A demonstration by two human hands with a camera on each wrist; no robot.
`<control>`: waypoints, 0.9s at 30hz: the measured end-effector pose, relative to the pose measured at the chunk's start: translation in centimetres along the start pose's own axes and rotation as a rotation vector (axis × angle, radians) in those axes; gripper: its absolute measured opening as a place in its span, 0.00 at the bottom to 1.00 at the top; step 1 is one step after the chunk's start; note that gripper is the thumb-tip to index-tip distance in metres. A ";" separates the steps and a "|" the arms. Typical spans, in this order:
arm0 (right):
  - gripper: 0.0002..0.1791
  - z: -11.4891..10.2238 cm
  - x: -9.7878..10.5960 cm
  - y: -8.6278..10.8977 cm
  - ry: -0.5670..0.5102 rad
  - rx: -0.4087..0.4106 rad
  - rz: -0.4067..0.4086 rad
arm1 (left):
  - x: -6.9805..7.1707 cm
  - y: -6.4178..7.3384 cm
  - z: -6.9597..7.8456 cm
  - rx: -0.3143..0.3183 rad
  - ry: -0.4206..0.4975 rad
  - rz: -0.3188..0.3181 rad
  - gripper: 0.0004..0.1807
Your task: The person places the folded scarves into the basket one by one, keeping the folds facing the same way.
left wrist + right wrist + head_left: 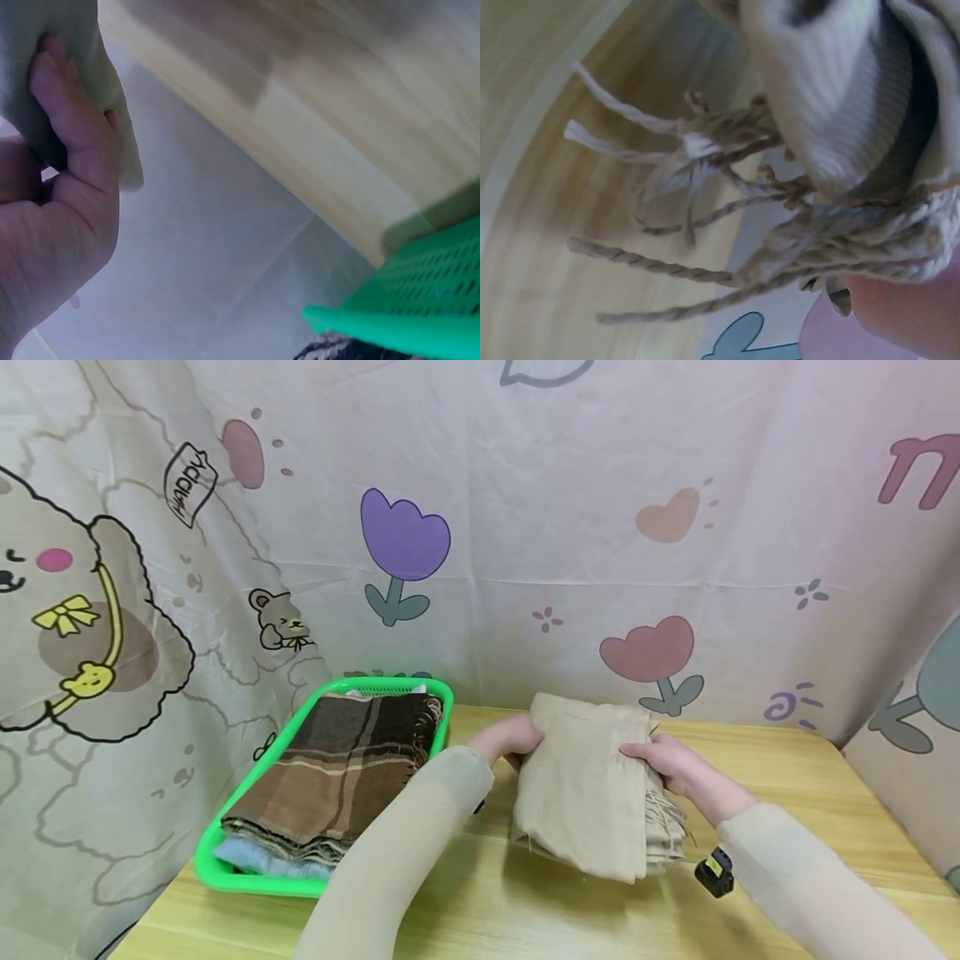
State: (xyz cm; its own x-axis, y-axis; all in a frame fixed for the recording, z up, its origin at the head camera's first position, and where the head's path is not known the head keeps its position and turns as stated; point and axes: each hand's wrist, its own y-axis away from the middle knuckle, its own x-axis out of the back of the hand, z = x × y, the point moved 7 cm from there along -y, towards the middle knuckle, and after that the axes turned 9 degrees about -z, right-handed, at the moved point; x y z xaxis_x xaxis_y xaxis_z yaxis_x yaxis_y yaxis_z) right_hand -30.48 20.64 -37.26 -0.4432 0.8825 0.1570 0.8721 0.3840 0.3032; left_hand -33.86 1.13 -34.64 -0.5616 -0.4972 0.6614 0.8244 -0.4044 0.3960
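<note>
A folded beige scarf with twisted fringe along its right side is held over the wooden table. My left hand grips its left edge, thumb and fingers curled around the cloth in the left wrist view. On the opposite edge, my right hand pinches the folded layers, thumb on top and the other fingers hidden underneath. To the left stands a green plastic basket, where a folded brown and black plaid scarf lies over a light blue cloth.
The wooden table runs back to a printed curtain with flowers and hearts. A small black device sits at the right wrist. The basket's slotted side is near the left wrist.
</note>
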 end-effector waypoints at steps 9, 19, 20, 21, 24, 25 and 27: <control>0.26 -1.9 -1.3 -0.9 -0.024 0.014 -0.026 | 2.6 1.2 -0.5 0.034 -0.071 0.041 0.14; 0.28 -4.2 -3.1 -2.1 -0.067 0.045 -0.059 | 5.1 2.9 -1.4 0.031 -0.086 0.061 0.12; 0.28 -4.5 -3.3 -2.3 -0.074 0.042 -0.057 | 5.5 3.1 -1.5 0.038 -0.096 0.065 0.13; 0.28 -4.7 -3.5 -2.4 -0.085 0.038 -0.056 | 5.8 3.4 -1.6 0.045 -0.100 0.067 0.13; 0.28 -5.5 -4.2 -2.9 -0.101 0.030 -0.046 | 6.8 4.0 -1.9 0.065 -0.120 0.082 0.15; 0.28 -5.7 -4.4 -3.1 -0.107 0.027 -0.040 | 7.2 4.1 -2.1 0.070 -0.125 0.085 0.15; 0.27 -6.1 -4.8 -3.5 -0.118 0.022 -0.032 | 7.7 4.6 -2.4 0.081 -0.132 0.089 0.16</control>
State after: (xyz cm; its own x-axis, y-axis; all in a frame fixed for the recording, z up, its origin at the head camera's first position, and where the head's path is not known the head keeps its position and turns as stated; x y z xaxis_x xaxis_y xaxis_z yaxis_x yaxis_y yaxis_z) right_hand -32.63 13.42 -33.38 -0.4445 0.8951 0.0354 0.8629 0.4172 0.2851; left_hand -34.59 -6.38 -29.28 -0.4767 -0.4209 0.7718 0.8762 -0.2980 0.3787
